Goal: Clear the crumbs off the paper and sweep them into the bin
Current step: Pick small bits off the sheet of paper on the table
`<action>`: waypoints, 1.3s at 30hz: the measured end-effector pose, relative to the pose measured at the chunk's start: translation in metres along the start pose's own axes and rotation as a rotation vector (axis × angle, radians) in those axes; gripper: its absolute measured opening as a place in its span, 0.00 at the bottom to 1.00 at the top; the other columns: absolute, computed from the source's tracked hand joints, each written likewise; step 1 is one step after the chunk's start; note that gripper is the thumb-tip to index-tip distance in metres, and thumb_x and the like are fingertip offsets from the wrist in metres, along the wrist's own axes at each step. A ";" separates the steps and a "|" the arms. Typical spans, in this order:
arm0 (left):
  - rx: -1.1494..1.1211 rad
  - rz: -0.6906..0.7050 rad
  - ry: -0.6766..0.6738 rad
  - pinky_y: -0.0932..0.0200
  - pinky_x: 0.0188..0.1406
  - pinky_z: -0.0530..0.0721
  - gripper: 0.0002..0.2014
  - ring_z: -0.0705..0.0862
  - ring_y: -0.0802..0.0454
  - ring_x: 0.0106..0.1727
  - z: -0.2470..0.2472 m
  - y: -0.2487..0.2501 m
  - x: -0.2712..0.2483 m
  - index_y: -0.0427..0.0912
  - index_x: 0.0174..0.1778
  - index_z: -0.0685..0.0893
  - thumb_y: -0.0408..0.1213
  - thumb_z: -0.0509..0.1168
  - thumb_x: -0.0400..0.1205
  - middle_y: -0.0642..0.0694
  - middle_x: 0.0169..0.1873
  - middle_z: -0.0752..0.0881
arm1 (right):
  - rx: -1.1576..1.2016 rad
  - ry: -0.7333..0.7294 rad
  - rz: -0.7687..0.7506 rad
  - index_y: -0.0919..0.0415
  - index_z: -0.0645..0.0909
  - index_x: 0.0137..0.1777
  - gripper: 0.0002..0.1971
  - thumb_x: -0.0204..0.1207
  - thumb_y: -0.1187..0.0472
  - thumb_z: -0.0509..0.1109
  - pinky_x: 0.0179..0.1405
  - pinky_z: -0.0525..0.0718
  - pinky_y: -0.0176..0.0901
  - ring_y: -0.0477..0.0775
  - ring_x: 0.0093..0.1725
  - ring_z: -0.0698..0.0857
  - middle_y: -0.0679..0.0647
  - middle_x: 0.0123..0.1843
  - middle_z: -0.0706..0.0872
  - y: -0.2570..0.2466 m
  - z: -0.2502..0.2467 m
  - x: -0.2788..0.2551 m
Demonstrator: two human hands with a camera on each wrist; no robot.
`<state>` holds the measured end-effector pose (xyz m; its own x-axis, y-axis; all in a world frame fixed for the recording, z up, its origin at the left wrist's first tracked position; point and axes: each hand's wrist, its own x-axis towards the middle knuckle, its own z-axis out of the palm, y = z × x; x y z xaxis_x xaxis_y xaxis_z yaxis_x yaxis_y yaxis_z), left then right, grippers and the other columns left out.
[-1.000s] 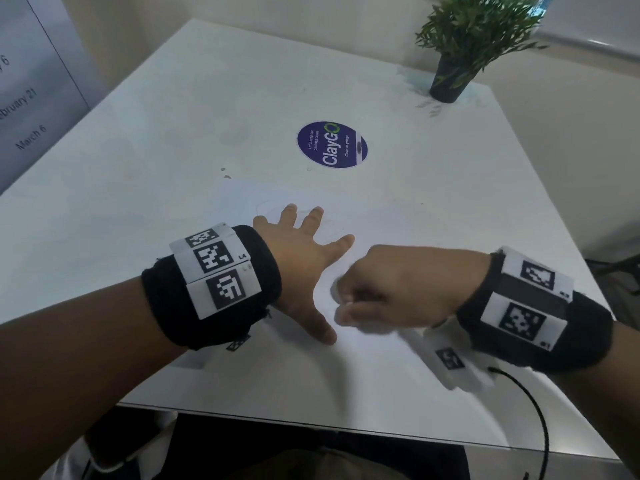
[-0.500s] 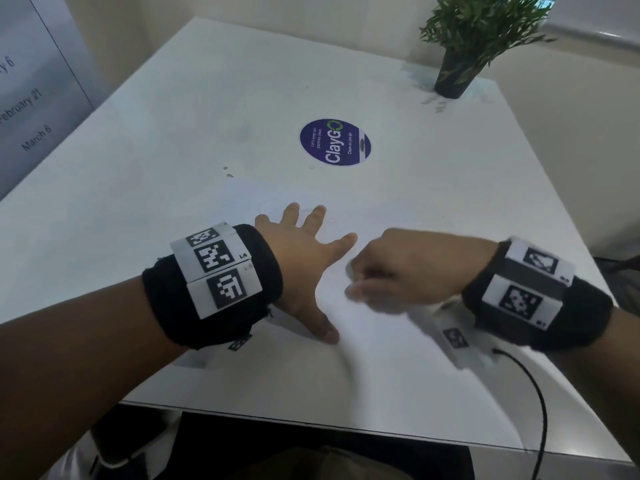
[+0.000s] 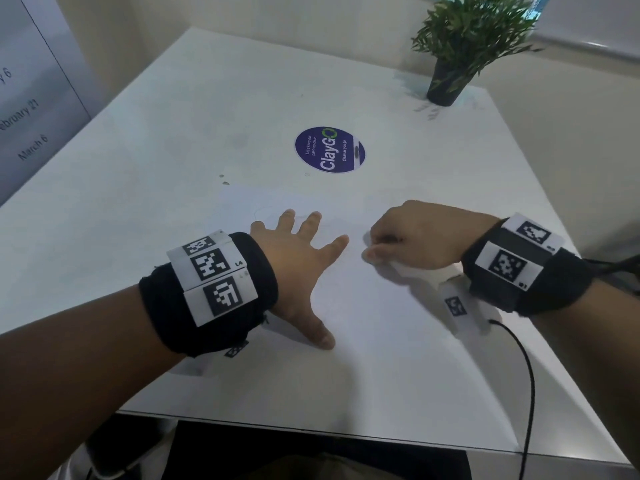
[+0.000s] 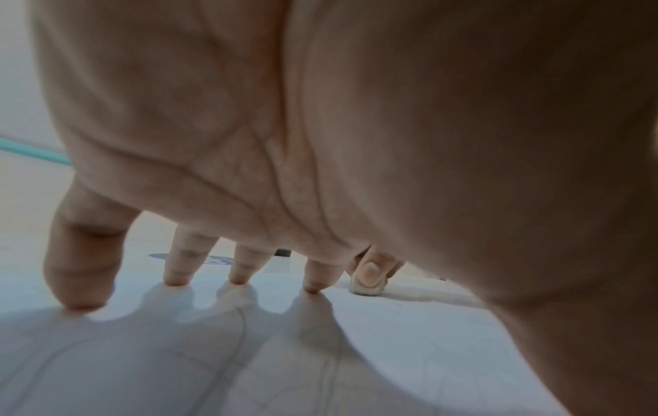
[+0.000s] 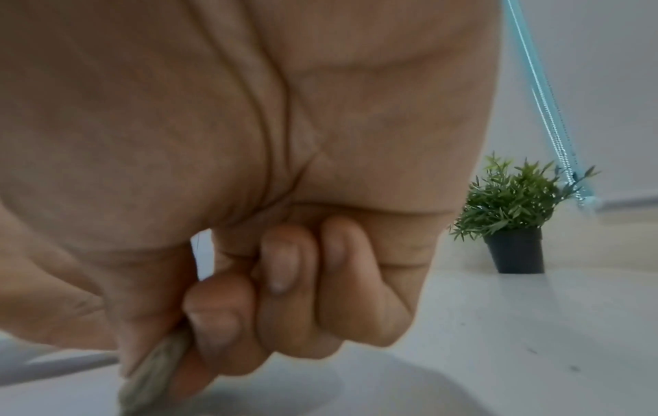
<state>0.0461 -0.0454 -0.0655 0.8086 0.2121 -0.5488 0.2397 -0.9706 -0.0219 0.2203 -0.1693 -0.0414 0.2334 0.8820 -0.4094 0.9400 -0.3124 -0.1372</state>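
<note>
1. Where the near table [image 3: 311, 403] edge meets the lap: white top, with a black cable [image 3: 526, 375] trailing from the right wristband [image 3: 512, 268].
2. Just beyond: left hand [image 3: 298, 271], fingers straight and spread, fingertips [image 4: 174, 278] pressed on the paper [image 3: 381, 323], pinning it flat.
3. Beside it, slightly apart: right hand [image 3: 412, 237], fingers curled, pinching a small pale eraser [image 4: 366, 287] against the paper; held end also seen from the right wrist [image 5: 153, 374], blurred.
4. Paper: flat on the table beneath both hands, faint pencil lines [image 4: 242, 332] across it; crumbs too small to make out.
5. Farther: two small specks [image 3: 223, 179] off the paper's far left corner, then a round purple "ClayGo" sticker [image 3: 329, 149].
6. Farthest: potted plant [image 3: 460, 46] at the far right corner.
</note>
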 end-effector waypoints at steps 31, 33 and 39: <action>0.005 -0.010 0.022 0.28 0.80 0.56 0.76 0.37 0.34 0.88 0.004 -0.001 0.002 0.55 0.86 0.29 0.85 0.68 0.54 0.44 0.87 0.32 | 0.046 -0.018 -0.014 0.56 0.81 0.36 0.22 0.85 0.42 0.64 0.41 0.81 0.48 0.50 0.37 0.83 0.49 0.33 0.85 -0.003 0.003 0.007; 0.006 -0.013 0.025 0.27 0.80 0.56 0.76 0.37 0.34 0.88 0.004 -0.002 0.003 0.55 0.86 0.29 0.85 0.68 0.54 0.44 0.87 0.32 | 0.004 0.014 0.034 0.54 0.80 0.34 0.21 0.85 0.43 0.64 0.38 0.77 0.47 0.48 0.37 0.81 0.48 0.33 0.84 0.008 -0.002 0.010; -0.003 -0.011 0.042 0.29 0.79 0.58 0.76 0.38 0.34 0.88 0.005 -0.001 0.002 0.54 0.87 0.31 0.84 0.69 0.53 0.45 0.88 0.33 | -0.004 0.024 -0.105 0.59 0.78 0.37 0.22 0.86 0.44 0.63 0.33 0.74 0.46 0.51 0.32 0.77 0.51 0.31 0.82 -0.019 0.005 0.008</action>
<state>0.0445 -0.0442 -0.0710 0.8277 0.2274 -0.5130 0.2501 -0.9679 -0.0255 0.2028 -0.1578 -0.0466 0.1393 0.9179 -0.3716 0.9604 -0.2166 -0.1750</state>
